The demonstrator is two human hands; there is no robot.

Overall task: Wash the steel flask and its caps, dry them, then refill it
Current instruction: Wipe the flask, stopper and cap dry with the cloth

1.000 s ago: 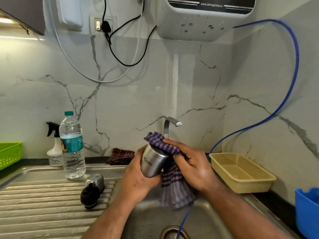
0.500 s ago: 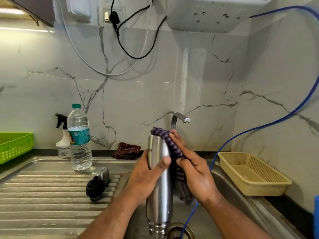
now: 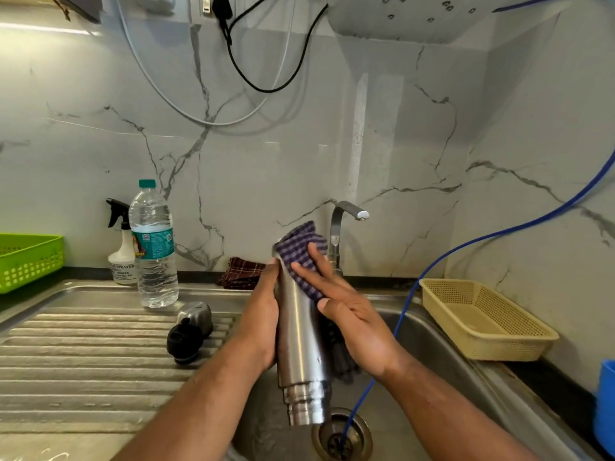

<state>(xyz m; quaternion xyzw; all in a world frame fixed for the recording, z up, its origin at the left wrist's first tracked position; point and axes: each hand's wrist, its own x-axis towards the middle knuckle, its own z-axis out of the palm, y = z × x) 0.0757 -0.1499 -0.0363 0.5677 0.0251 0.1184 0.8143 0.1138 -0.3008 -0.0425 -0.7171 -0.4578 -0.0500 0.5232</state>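
Gripping with the left hand (image 3: 263,314) a tall cylindrical steel flask (image 3: 299,327), fingers curled round its left side. Pressing with the right hand (image 3: 352,324), fingers nearly straight, a purple checked cloth (image 3: 299,247) flat against the flask's top end and right side; the rest of it hanging under the palm.

Held over the steel sink basin (image 3: 416,344), long axis near upright, threaded mouth pointing down at the drain (image 3: 342,434), base up under the cloth.

Left, on the ribbed drainboard (image 3: 83,354): a rounded steel cap (image 3: 196,316) and a black plastic cap (image 3: 184,341), touching, apart from the flask. Further back, a clear plastic water bottle (image 3: 153,247) just beside a white spray bottle (image 3: 121,257); far left, a green plastic basket (image 3: 30,261).

Behind the hands, a folded maroon cloth (image 3: 241,272) and a bent steel tap (image 3: 339,227), its base hidden by fingers. Right, a thin blue hose (image 3: 466,247) running down into the drain, close by the flask's mouth; a beige perforated basket (image 3: 482,321).
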